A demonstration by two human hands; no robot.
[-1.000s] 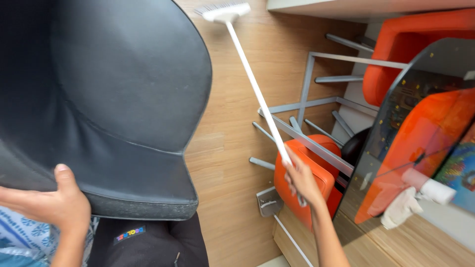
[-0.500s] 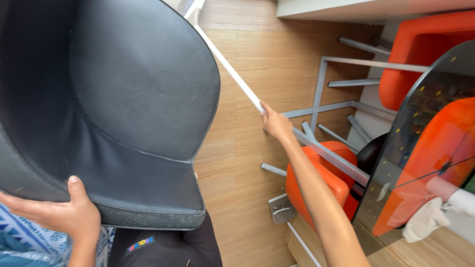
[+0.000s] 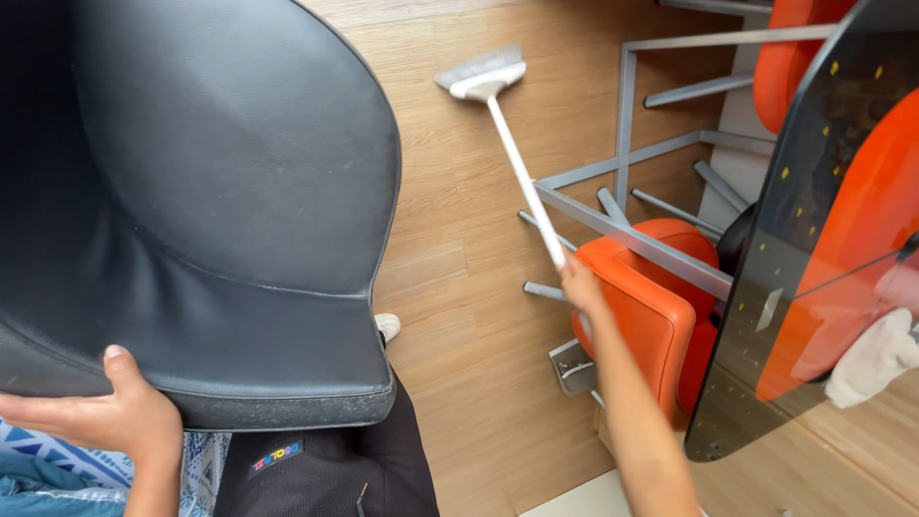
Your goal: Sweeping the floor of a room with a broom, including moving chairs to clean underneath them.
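Observation:
My left hand (image 3: 120, 416) grips the front edge of a large black padded chair (image 3: 201, 191), held tilted up over the left half of the view. My right hand (image 3: 580, 284) is closed around the white handle of a broom (image 3: 522, 172). The broom's grey-bristled head (image 3: 479, 75) rests on the wooden floor (image 3: 459, 287) ahead, to the right of the chair's back. My forearm reaches in from the bottom right.
An orange chair (image 3: 651, 306) sits under a dark glass tabletop (image 3: 795, 239) on a grey metal frame (image 3: 627, 124) at right. A white cloth (image 3: 876, 354) lies on the glass. Another orange chair (image 3: 790, 57) is top right. My shoe tip (image 3: 387, 325) shows below the black chair.
The broom head has swung back from behind the black chair into view ahead. My right hand drew back toward the orange chair. My left hand keeps its hold on the black chair.

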